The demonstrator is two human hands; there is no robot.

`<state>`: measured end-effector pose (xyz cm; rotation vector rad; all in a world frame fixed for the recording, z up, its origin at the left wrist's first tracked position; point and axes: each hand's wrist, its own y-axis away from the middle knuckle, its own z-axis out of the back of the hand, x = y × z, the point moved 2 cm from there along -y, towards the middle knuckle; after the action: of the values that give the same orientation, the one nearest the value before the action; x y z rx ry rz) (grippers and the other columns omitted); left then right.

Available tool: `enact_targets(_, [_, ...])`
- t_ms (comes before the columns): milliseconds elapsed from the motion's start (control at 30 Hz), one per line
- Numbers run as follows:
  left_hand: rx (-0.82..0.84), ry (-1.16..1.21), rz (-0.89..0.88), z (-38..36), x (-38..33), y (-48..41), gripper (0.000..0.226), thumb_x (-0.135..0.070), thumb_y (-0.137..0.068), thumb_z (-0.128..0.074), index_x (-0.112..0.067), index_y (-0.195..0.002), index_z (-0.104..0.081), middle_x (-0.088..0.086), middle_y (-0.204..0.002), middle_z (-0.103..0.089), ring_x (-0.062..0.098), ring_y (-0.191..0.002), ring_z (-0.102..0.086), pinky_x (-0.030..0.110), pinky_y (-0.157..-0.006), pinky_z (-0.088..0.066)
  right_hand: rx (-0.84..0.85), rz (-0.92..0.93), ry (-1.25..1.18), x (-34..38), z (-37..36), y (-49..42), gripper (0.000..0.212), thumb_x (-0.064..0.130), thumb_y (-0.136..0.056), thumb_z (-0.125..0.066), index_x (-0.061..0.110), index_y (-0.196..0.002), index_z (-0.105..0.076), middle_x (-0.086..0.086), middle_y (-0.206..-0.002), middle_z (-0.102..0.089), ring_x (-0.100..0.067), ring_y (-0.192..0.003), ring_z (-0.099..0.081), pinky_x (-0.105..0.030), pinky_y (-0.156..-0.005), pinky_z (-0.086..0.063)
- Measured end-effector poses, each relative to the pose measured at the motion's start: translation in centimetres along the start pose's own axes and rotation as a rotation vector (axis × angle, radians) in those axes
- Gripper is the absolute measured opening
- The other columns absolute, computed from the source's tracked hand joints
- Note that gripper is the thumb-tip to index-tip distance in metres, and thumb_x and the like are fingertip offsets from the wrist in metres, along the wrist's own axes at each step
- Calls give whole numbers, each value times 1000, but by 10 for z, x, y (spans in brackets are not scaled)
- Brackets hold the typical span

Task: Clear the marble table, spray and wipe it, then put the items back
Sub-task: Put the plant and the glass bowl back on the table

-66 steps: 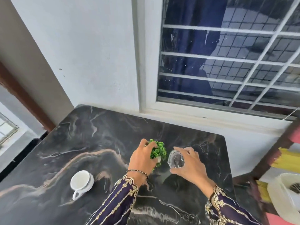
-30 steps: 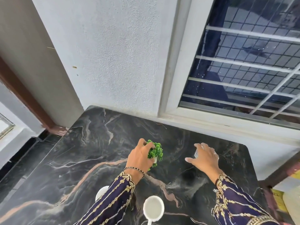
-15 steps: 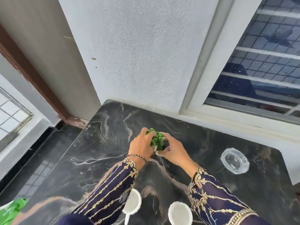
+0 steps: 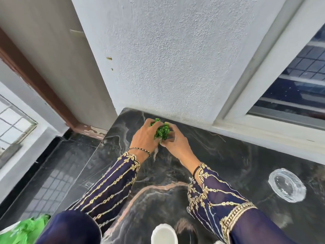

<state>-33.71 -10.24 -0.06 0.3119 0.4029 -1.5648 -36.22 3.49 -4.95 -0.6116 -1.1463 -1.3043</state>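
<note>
A small green potted plant (image 4: 162, 131) sits at the far left corner of the black marble table (image 4: 228, 155), close to the wall. My left hand (image 4: 146, 136) wraps its left side and my right hand (image 4: 175, 142) cups its right side, so both hold it; the pot is hidden under my fingers. A clear glass dish (image 4: 287, 184) lies on the table to the right, apart from my hands. A white cup (image 4: 164, 235) stands at the near edge between my sleeves.
A textured white wall (image 4: 167, 59) runs right behind the table. A barred window (image 4: 299, 81) is at the right, a brown door frame (image 4: 35, 80) at the left. Dark tiled floor (image 4: 52, 173) lies left of the table, with something green (image 4: 24, 229) at the bottom left.
My right hand let go of the glass dish and joined the left on the plant. Both hands carried the plant toward the far left corner by the wall.
</note>
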Motion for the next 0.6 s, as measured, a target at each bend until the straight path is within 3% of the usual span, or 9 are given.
enact_targets(133, [1,37,16,-1,14,-1,65,-18,-84,-68,-28,-141,-40,3,-140,-40,30,-105,-62,39,-82,-56,-27,-31,-11,0,-9,-5,64,18,-84,-79,42,-137,-51,15,-106,-71,12,-86,-65,-9,-74,-45])
enact_targets(267, [-6,-29,13,2,14,-1,70,-22,-85,-66,-32,-145,-30,1,-144,-36,28,-100,-63,36,-69,-54,-27,-65,-23,-2,-9,-5,68,19,-84,-79,38,-142,-49,10,-110,-74,0,-96,-70,-30,-95,-55])
enact_targets(367, [-15,-62,19,4,8,3,68,-23,-87,-63,-33,-145,-28,1,-146,-33,27,-103,-62,37,-66,-56,-45,-73,-31,-2,-7,1,68,18,-85,-78,38,-143,-49,13,-106,-74,-7,-94,-73,-39,-95,-58])
enact_targets(533, [-74,-106,54,9,1,23,64,-24,-88,-60,-33,-144,-30,2,-149,-30,23,-111,-57,34,-61,-54,-48,-85,-5,-8,6,27,70,21,-86,-77,44,-144,-45,17,-114,-71,-8,-73,-75,-27,-83,-59])
enact_targets(600, [-110,-133,34,10,-1,39,59,-22,-87,-60,-30,-141,-37,1,-147,-34,19,-113,-56,32,-58,-53,-50,-101,2,-13,12,44,69,23,-86,-76,46,-144,-45,18,-114,-71,-11,-72,-76,-29,-85,-59])
